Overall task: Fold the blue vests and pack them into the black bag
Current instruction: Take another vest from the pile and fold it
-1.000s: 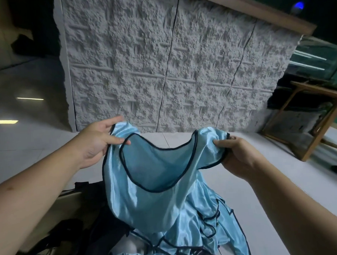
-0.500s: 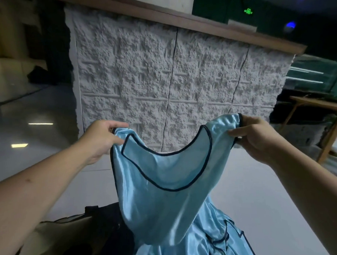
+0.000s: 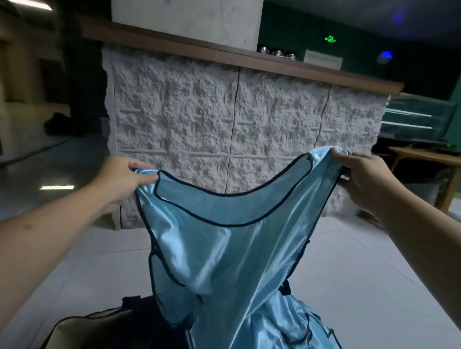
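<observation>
A shiny light-blue vest [image 3: 228, 249] with dark piping hangs in front of me, stretched wide by its two shoulder straps. My left hand [image 3: 122, 177] pinches the left strap. My right hand [image 3: 363, 178] grips the right strap. The neckline sags in a curve between them. Below, at the bottom right, more blue vests [image 3: 299, 331] lie in a heap on the floor. The black bag [image 3: 120, 337] with a pale lining lies open at the bottom left, partly hidden behind the hanging vest.
A rough white stone-faced counter [image 3: 222, 132] with a wooden top stands straight ahead. A wooden table [image 3: 437, 161] is at the right. Pale floor tiles [image 3: 362, 274] spread around the bag and the heap.
Both hands have lifted the vest higher and pulled its straps further apart, so it hangs stretched. The view has tilted upward.
</observation>
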A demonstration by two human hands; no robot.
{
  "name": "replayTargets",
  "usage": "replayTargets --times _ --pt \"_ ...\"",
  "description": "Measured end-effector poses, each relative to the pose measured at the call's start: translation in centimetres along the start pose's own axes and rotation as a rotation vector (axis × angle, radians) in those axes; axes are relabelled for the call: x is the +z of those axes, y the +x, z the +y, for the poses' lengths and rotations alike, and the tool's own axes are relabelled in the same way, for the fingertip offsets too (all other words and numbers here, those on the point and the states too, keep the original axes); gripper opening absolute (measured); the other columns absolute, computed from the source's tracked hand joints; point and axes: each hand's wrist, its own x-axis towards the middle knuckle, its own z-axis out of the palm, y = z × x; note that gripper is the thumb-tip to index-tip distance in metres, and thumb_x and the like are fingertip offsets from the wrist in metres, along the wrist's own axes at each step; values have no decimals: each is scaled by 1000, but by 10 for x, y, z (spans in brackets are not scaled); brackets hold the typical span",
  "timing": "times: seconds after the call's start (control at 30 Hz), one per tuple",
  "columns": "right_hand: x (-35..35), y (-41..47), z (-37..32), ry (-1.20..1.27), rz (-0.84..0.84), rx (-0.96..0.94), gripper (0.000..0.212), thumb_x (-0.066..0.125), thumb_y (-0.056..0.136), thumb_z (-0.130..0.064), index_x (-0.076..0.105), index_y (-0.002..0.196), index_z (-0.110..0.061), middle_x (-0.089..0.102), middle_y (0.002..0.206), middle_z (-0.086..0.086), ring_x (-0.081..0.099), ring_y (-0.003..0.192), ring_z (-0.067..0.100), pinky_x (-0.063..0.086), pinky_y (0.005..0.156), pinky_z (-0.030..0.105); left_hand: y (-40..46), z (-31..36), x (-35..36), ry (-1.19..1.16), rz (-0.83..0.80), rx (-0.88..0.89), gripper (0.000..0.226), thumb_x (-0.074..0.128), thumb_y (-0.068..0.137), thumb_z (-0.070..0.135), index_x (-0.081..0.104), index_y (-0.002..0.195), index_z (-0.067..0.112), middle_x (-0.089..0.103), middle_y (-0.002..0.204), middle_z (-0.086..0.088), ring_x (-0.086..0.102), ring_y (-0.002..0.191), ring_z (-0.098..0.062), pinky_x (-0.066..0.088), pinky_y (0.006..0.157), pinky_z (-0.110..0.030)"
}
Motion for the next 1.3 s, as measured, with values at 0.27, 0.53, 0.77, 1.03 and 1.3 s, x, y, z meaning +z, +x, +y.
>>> replayTargets --times 0.27,0.53,0.77,1.03,1.3 --pt "-13 22 -28 258 103 44 27 81 87 -19 72 101 2 71 122 14 75 97 23 61 89 32 13 33 -14 165 108 161 36 86 83 23 66 71 -4 48 59 -6 40 54 -18 28 56 -30" --pt "-6 27 -33 189 -186 -5 14 61 99 -21 61 108 -10 64 101 6 62 98 23 43 111 36 14 80 18 -263 10 101 23 65 101 18 66 80 8 66 75 -10 64 63 -20 52 70 -32" --pt "-10 26 -36 188 -134 -52 5 67 95 -17 71 94 -16 64 93 4 60 93 22 41 110 40 12 102 33 -211 -134 95 27 55 105 30 62 82 19 50 66 -5 43 41 -12 34 50 -25" --pt "-22 22 -37 192 37 -64 8 70 94 -14 76 99 -15 66 102 7 63 100 24 54 100 38 2 92 17 -228 -272 5 11 56 74 -13 59 81 -5 54 74 -15 55 60 -23 44 59 -31" --pt "-20 15 -32 134 -78 -43 8 61 100 -8 67 94 -11 64 89 6 63 82 21 61 73 33 -6 75 28 -277 -294 -22 15 64 95 -4 71 107 -3 74 113 -22 71 104 -32 57 97 -44"
